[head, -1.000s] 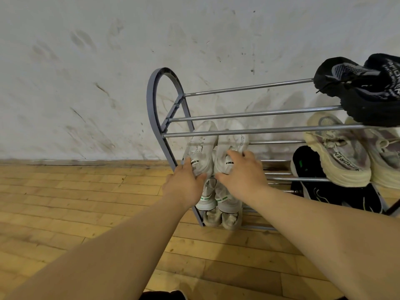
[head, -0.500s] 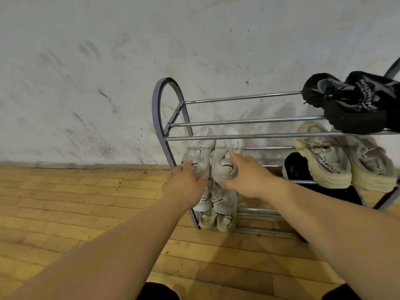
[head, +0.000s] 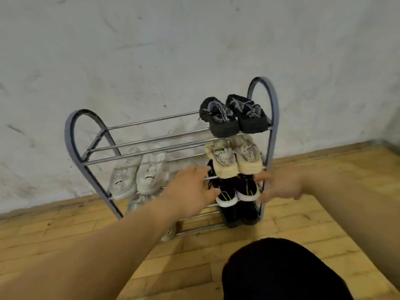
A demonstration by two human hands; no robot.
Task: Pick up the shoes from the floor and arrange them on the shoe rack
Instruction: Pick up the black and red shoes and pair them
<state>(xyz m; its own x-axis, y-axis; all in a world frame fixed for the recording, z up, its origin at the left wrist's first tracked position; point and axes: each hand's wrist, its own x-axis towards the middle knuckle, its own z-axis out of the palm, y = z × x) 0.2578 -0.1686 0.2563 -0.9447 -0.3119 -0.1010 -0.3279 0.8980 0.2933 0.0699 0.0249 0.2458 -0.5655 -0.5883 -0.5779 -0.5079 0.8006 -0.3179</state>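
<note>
The grey metal shoe rack with arched end frames (head: pixel 69 137) stands against a scuffed white wall (head: pixel 151 50) on the pale wooden plank floor (head: pixel 335 169). From where I stand, every shoe I can see is on it and none is on the boards.

The right end carries a column of pairs:
- On the top tier is a black knitted pair (head: pixel 233 115).
- Beneath it is a cream chunky-soled pair (head: pixel 233 159).
- Next comes a black pair with white heels and a yellow-green stripe (head: pixel 238 189).
- On the lowest bars is an all-black pair (head: pixel 238 213).

At the left end a white trainer pair (head: pixel 138 172) leans on a middle tier. A paler pair (head: pixel 134 202) sits below it, mostly hidden by the forearm.

All the shoes point toe-in with their heels hanging over the front bar. That seems to be what keeps them from sliding through the open rails.

The person crouches, one dark-clothed knee (head: pixel 281 269) low in view. The left hand (head: pixel 190 187) has its fingers spread and holds nothing, just beside the left flank of the white-heeled pair. The right hand (head: pixel 279 187) is loose-fingered and also empty, by that pair's right side and the rack's end frame. Blur hides whether either hand touches the shoes.

With the hands on either side of the pair, I take it they mean to square it up or nudge it inward. If so, the arranging looks nearly finished.
</note>
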